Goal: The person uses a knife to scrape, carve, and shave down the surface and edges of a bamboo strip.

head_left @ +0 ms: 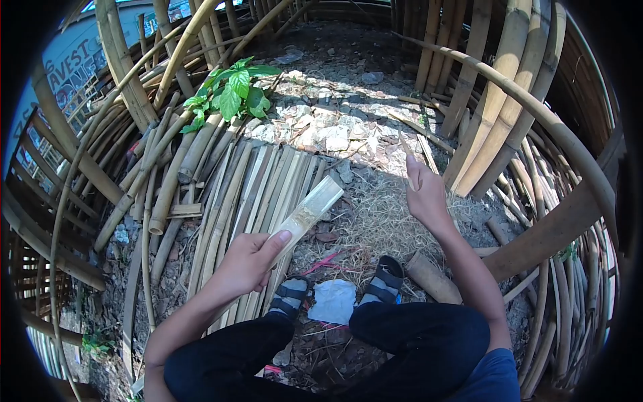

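Note:
My left hand (pixel 249 262) is closed around the lower end of a short, flat split bamboo piece (pixel 313 206), thumb on top. The piece slants up to the right, and its pale inner face shows a rough, fibrous patch. Raised off to the right, my right hand (pixel 427 198) grips a knife (pixel 404 145) whose narrow tip points up and away; its handle is hidden in the fingers. The knife and the bamboo are well apart. Under the hands lie pale, curly shavings (pixel 378 224) on the ground.
Long bamboo strips (pixel 244 184) lie side by side to the left. Bamboo poles (pixel 499 100) stand at the right, with a curved pole (pixel 529 104) arching across. A leafy plant (pixel 231 90) grows at the back left. A white scrap (pixel 333 301) lies between my sandalled feet.

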`<state>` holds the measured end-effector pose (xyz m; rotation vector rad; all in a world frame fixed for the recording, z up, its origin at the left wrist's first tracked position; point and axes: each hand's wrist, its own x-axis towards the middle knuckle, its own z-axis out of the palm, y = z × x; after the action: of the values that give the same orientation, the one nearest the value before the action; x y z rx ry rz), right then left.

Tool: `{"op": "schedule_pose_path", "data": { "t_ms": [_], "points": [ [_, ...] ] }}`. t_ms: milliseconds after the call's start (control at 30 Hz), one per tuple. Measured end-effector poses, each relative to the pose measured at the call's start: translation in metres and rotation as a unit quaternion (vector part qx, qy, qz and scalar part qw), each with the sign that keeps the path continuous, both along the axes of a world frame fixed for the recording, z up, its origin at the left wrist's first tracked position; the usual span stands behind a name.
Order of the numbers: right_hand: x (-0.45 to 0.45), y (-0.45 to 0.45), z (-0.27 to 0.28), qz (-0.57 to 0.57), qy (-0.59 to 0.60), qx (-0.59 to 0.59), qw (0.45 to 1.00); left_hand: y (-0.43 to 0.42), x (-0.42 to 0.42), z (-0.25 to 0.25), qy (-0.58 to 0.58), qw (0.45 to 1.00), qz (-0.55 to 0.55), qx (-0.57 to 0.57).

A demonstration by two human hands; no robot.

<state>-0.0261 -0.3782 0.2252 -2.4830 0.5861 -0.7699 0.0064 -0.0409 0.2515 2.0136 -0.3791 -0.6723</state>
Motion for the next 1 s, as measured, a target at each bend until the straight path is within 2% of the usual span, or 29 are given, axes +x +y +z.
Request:
{"op": "schedule_pose_path", "data": {
  "t_ms": [33,100,167,233,333,667,833,1000],
  "points": [
    [0.000,0.002,-0.001,0.001,0.000,0.001,1.000,0.000,0.002,-0.004,0.000,1.000,0.001,0.001],
    [-0.006,0.017,-0.004,0.100,-0.020,0.093,0.990,0.000,0.006,-0.014,0.005,0.999,0.030,-0.021],
    [-0.022,0.050,0.003,0.178,-0.036,0.040,0.983,-0.005,0.005,-0.016,-0.002,0.999,0.029,-0.014],
    [-0.029,0.070,0.001,0.302,-0.050,-0.030,0.952,-0.010,0.002,-0.011,-0.032,0.999,0.020,0.023],
    [-0.030,0.090,-0.016,0.367,-0.058,-0.092,0.924,-0.013,0.002,-0.018,-0.066,0.997,0.026,0.042],
    [-0.023,0.085,-0.030,0.352,-0.054,-0.135,0.924,-0.015,0.000,-0.018,-0.094,0.995,0.021,0.030],
    [-0.022,0.082,-0.027,0.294,-0.103,-0.233,0.921,-0.018,-0.001,-0.010,-0.080,0.996,0.029,0.026],
    [-0.019,0.080,-0.024,0.260,-0.108,-0.266,0.922,-0.018,0.002,-0.011,-0.092,0.996,0.014,0.014]
  ]
}}
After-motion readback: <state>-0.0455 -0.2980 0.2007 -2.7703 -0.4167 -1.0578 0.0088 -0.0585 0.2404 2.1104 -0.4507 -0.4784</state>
